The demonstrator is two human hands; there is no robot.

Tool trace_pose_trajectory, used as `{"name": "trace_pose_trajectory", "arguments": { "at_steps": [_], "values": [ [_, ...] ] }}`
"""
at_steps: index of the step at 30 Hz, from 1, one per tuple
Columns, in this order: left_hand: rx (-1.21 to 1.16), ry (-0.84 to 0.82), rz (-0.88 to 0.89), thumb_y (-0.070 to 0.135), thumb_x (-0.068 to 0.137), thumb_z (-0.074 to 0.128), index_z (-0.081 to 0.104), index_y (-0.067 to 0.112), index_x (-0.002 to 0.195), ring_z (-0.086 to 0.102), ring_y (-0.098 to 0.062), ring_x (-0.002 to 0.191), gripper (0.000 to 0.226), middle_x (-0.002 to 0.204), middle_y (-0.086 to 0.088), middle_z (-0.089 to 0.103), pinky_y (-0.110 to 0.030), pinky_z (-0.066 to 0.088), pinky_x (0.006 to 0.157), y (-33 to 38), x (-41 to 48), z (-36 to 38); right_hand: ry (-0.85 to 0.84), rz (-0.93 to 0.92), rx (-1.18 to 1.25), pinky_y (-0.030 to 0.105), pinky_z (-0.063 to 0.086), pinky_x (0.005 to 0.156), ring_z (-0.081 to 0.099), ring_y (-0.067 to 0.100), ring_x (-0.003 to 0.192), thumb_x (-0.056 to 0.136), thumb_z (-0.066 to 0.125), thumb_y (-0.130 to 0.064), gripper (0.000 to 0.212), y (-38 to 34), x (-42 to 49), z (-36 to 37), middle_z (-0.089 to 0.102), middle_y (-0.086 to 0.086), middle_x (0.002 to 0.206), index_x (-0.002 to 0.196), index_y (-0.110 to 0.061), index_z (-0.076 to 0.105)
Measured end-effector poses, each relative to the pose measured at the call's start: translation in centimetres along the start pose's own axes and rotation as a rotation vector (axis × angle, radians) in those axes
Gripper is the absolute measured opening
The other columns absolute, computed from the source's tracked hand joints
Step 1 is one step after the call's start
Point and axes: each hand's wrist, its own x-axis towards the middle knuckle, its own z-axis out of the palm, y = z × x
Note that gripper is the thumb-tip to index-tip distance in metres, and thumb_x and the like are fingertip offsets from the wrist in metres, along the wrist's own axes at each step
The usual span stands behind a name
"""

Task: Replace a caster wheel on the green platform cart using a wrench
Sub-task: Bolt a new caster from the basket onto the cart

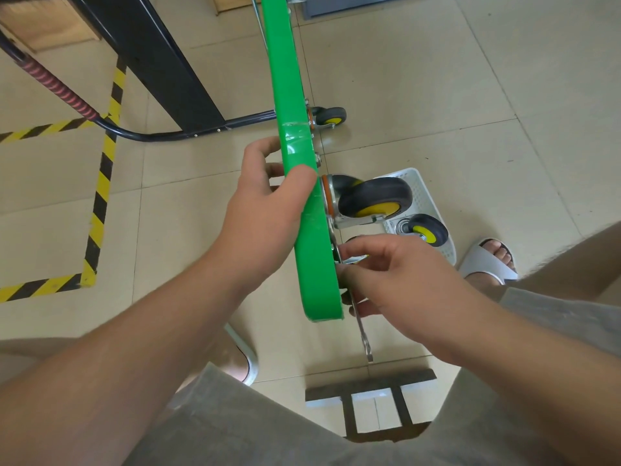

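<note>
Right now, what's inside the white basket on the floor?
A loose caster wheel with a yellow hub lies in the white basket. The mounted caster in front covers the basket's left part, so anything else there is hidden.

Only one view here: a wide-angle cam on the person's head, pointing forward and steeply down at the tile floor. It's really close in, left hand and right hand mid-frame, their shorts at the near edge.
</note>
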Motion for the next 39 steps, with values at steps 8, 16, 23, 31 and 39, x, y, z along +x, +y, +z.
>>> {"name": "trace_pose_trajectory", "arguments": {
  "at_steps": [8,16,23,31,39],
  "values": [
    [0.006,0.004,0.016,0.038,0.1,0.054,0.043,0.044,0.136,0.074,-0.016,0.091,0.038,0.123,0.004,0.061,-0.035,0.062,0.076,-0.2,0.1,-0.1,-0.078,0.076,0.138,0.042,0.065,0.061,0.072,0.03,0.06,0.098,0.064,-0.013,0.016,-2.8,-1.4,-0.7,0.076,0.017,0.079,0.091,-0.008,0.078],
    [0.002,0.004,0.017,0.036,0.101,0.055,0.043,0.042,0.137,0.073,-0.018,0.095,0.039,0.123,0.003,0.061,-0.036,0.063,0.077,-0.1,0.1,0.0,-0.147,0.175,0.258,0.032,0.06,0.057,0.068,0.022,0.059,0.098,0.065,-0.013,0.019,-3.6,-1.3,-1.4,0.072,0.017,0.075,0.097,0.003,0.075],
    [0.013,0.0,-0.003,0.046,0.087,0.055,0.043,0.044,0.136,0.073,-0.02,0.096,0.05,0.123,0.004,0.061,-0.042,0.064,0.08,0.0,0.1,0.0,-0.142,0.187,0.168,0.036,0.063,0.06,0.073,0.025,0.064,0.096,0.068,-0.016,0.013,-2.0,-2.3,-1.2,0.075,0.019,0.087,0.101,-0.006,0.074],
    [0.008,-0.013,-0.017,0.046,0.088,0.054,0.042,0.045,0.136,0.075,-0.022,0.096,0.049,0.125,0.003,0.062,-0.045,0.064,0.081,0.1,0.0,0.1,-0.05,0.134,0.033,0.048,0.065,0.074,0.077,0.028,0.077,0.094,0.072,-0.023,0.009,0.0,-1.3,-0.8,0.076,0.011,0.09,0.103,-0.023,0.072],
    [0.003,-0.007,-0.013,0.046,0.088,0.053,0.043,0.045,0.135,0.074,-0.022,0.096,0.048,0.124,0.003,0.061,-0.047,0.064,0.083,0.2,-0.1,0.0,0.016,-0.047,-0.053,0.051,0.061,0.083,0.075,0.025,0.084,0.094,0.071,-0.03,0.017,1.5,0.9,-0.1,0.077,-0.001,0.091,0.11,-0.035,0.073]
  ]
}}
